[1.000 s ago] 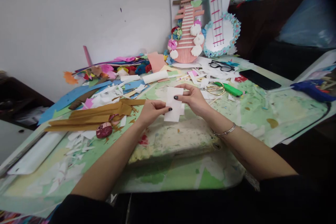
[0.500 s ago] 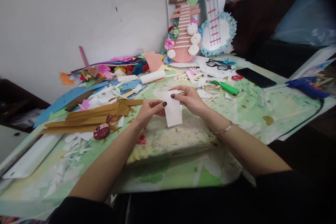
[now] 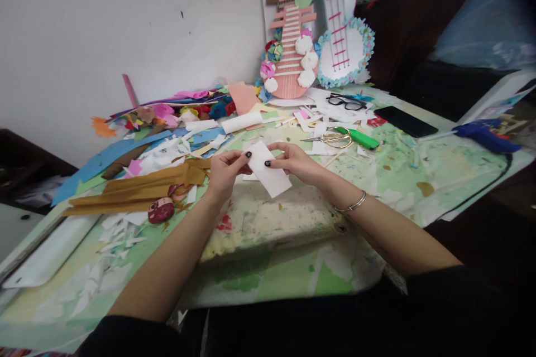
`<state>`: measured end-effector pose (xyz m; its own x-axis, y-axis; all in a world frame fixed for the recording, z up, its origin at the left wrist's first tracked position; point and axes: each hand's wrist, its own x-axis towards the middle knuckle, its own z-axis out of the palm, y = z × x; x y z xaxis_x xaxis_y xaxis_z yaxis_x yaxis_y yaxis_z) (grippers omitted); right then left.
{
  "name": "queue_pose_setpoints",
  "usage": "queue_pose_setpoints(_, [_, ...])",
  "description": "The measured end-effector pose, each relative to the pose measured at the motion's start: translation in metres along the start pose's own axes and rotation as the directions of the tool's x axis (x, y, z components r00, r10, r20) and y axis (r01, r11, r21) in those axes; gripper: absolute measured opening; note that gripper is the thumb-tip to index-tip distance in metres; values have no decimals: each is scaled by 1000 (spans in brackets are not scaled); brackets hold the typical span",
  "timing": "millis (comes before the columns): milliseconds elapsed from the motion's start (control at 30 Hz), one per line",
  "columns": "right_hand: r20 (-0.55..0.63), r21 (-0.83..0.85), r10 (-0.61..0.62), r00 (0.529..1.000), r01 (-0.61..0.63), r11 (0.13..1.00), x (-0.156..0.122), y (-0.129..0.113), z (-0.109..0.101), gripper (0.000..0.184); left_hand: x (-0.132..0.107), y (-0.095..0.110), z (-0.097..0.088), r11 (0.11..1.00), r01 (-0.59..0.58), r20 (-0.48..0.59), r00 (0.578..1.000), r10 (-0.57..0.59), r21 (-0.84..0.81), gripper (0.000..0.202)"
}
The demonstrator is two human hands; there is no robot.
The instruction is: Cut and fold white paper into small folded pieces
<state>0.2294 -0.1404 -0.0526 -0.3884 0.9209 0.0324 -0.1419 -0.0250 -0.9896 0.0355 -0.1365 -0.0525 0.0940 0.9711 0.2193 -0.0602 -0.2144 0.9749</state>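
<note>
Both my hands hold a white rectangular piece of paper (image 3: 270,177) just above the paint-stained table (image 3: 419,184). My left hand (image 3: 226,170) pinches its upper left end with thumb and fingers closed. My right hand (image 3: 295,162) pinches the paper's upper right edge, fingers curled. The paper is tilted, its lower end pointing down to the right. A silver bracelet (image 3: 352,205) sits on my right wrist.
Green-handled scissors (image 3: 347,138) lie just beyond my right hand. Black glasses (image 3: 347,102), a dark phone (image 3: 404,121) and a blue glue gun (image 3: 481,135) lie to the right. Brown paper strips (image 3: 138,187) and coloured scraps pile up at the left. Paper guitar crafts (image 3: 291,44) lean on the wall.
The white paper has turned from upright to tilted, and both hands have shifted slightly left while still gripping it.
</note>
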Motion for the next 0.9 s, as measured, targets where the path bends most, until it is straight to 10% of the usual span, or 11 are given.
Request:
queue_pose_setpoints(167, [-68, -19, -5, 998, 4, 1000, 4, 4, -4, 23, 3, 1, -5, 999, 24, -62, 998, -27, -35, 30])
queue_pose_setpoints(433, [87, -229, 50, 995, -29, 973, 1, 5, -3, 15, 1, 8, -6, 926, 378, 255, 893, -370, 20, 38])
queue_pose_setpoints(900, [162, -384, 45, 986, 21, 923, 1, 4, -2, 28, 1, -1, -6, 929, 284, 258, 904, -342, 237, 25])
